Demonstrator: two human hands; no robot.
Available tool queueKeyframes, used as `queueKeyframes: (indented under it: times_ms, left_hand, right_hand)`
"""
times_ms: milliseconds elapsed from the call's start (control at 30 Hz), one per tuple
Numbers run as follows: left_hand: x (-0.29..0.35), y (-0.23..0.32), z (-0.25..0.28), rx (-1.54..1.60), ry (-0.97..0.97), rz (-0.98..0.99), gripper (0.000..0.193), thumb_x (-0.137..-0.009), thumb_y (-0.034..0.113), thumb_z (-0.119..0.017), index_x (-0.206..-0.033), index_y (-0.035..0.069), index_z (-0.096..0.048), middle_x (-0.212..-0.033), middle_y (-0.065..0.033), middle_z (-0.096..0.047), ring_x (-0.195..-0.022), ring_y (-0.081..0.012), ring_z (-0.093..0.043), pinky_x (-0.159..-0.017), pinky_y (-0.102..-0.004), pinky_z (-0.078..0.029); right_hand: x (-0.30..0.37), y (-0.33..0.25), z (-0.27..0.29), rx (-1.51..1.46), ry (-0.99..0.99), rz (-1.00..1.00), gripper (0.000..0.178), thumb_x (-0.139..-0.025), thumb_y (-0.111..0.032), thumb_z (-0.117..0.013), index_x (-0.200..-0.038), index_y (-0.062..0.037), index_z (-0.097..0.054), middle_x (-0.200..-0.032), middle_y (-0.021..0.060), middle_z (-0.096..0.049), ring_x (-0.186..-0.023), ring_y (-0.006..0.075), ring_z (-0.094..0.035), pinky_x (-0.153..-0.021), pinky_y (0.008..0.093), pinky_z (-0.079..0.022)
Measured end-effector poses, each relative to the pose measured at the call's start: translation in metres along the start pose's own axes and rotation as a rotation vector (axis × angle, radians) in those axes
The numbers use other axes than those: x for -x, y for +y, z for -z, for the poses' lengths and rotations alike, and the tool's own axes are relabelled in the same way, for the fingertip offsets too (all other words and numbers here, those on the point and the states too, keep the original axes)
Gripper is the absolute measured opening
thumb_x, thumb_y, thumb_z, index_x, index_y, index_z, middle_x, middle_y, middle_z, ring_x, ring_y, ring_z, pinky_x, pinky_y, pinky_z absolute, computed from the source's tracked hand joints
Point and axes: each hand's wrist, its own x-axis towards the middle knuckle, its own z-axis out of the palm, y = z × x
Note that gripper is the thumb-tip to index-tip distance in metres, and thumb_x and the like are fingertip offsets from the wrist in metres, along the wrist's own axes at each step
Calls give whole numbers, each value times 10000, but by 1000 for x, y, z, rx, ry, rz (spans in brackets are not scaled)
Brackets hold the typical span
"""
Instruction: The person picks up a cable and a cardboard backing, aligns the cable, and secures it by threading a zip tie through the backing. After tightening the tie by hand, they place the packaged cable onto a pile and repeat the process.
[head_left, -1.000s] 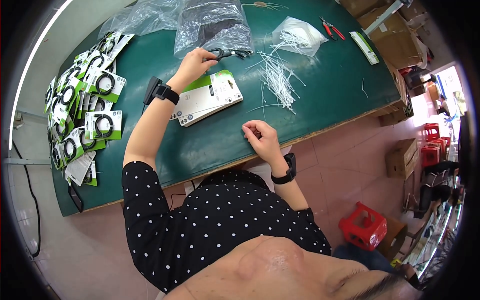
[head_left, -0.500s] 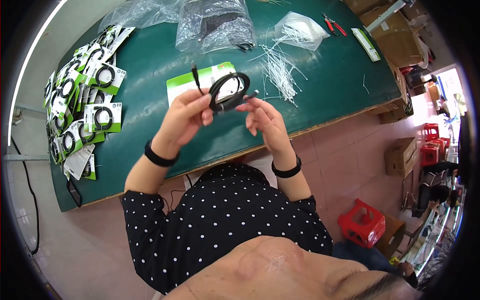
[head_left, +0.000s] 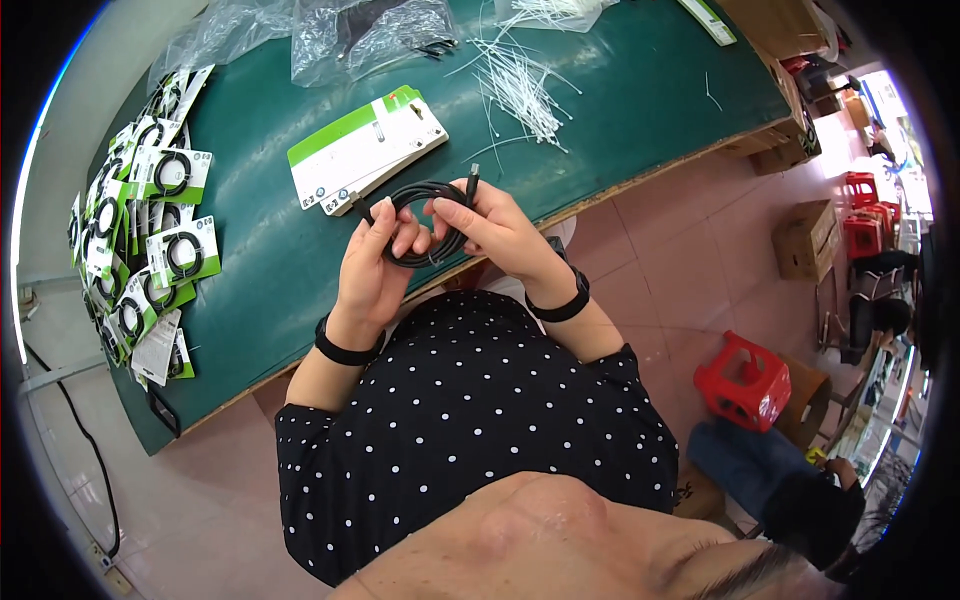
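A black cable (head_left: 408, 262), wound into a round coil, is held in both hands over the table's near edge. My left hand (head_left: 368, 268) pinches the coil's left side, close to one plug end. My right hand (head_left: 500, 232) has its fingers wrapped round the right side, and the other connector (head_left: 473, 172) sticks up beside its fingers. Just beyond the hands lies a small stack of white and green cards (head_left: 370, 145). Farther off to the right is a loose heap of white cable ties (head_left: 525, 95).
Many carded black cables (head_left: 185, 255) are piled along the table's left end. Clear plastic bags (head_left: 375, 40) lie at the far side. A red stool (head_left: 742, 380) and a cardboard box (head_left: 806, 240) stand on the floor to the right; a person in jeans (head_left: 745, 460) is near the stool.
Both hands have drawn the coil nearer my body, and the right hand has closed round its side. The whole view has shifted, and the stack of cards now shows uncovered.
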Motion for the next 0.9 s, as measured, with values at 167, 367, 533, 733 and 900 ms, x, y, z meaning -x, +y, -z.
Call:
queueKeyframes:
  times_ms: [167,367,533,733,900]
  left_hand:
    - [1,0,-4,96,-162,-3,308,-1019,326,-387,-888,69,-498,-594,55,-335,-585,-89,-377,-726,-285,-424]
    - [-8,-8,0,386,-54,185,317,-1024,332,-366,-843,90,-464,-553,72,-290,-495,-64,-322,-755,-288,-441]
    - [-10,-9,0,580,-109,299,335,-1025,351,-349,-802,113,-426,-520,82,-281,-452,-39,-298,-802,-289,-457]
    - [-6,-5,-4,346,26,184,359,-1025,383,-328,-788,126,-411,-495,88,-280,-448,-16,-292,-837,-313,-462]
    - [-12,-8,4,465,6,296,357,-1026,376,-328,-783,129,-417,-488,84,-281,-447,-28,-312,-841,-331,-463]
  right_hand:
    - [3,4,6,-183,-39,-72,236,-965,-262,-534,-997,-32,-578,-761,-3,-577,-557,10,-427,-457,145,-292]
    - [0,1,-3,-238,-45,-84,247,-964,-276,-539,-950,-32,-575,-742,-3,-584,-512,10,-423,-426,158,-278]
    - [-8,-7,-19,22,59,60,248,-956,-274,-558,-922,-28,-575,-703,-21,-572,-486,8,-407,-411,166,-272]
    - [-8,-2,-19,-80,37,121,261,-941,-276,-587,-894,-19,-598,-695,-17,-588,-543,10,-457,-454,166,-321]
    - [-13,0,-24,-80,75,110,252,-937,-255,-596,-863,-14,-596,-701,-5,-596,-603,33,-508,-543,186,-395]
